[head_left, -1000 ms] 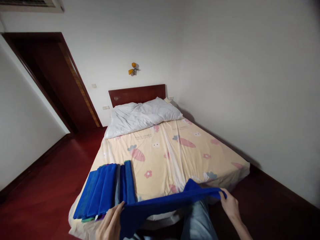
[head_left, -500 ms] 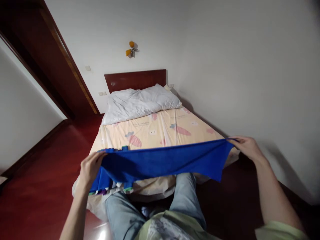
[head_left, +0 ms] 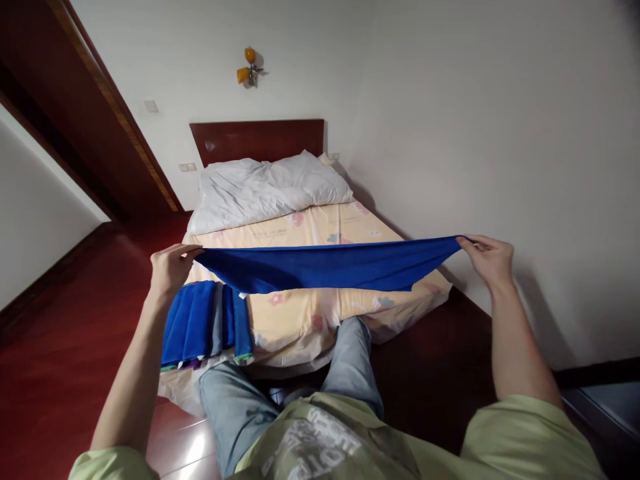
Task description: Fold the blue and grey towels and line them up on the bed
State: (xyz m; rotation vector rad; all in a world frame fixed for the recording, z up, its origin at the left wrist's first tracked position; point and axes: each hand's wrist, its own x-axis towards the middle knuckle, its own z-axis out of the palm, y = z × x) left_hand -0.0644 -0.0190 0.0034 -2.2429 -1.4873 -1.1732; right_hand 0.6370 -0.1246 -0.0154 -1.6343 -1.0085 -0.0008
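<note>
A blue cloth (head_left: 320, 268) is stretched out between my two hands above the foot of the bed. My left hand (head_left: 173, 267) pinches its left top corner. At the right end, my right hand (head_left: 489, 259) grips the other top corner. The cloth's upper edge is nearly straight and its lower edge hangs loose. Below my left hand, several folded blue cloths (head_left: 187, 322) and a grey one (head_left: 217, 320) lie side by side at the bed's front left corner.
The bed (head_left: 295, 320) has a patterned sheet, with a white pillow (head_left: 270, 190) near the dark red headboard (head_left: 260, 141). A wall lamp (head_left: 250, 67) hangs above. A white wall rises at the right. My legs touch the bed's foot end.
Both hands have risen in view with the blue cloth, uncovering more of the folded cloths. The camera view has shifted, and the bed appears further up and left.
</note>
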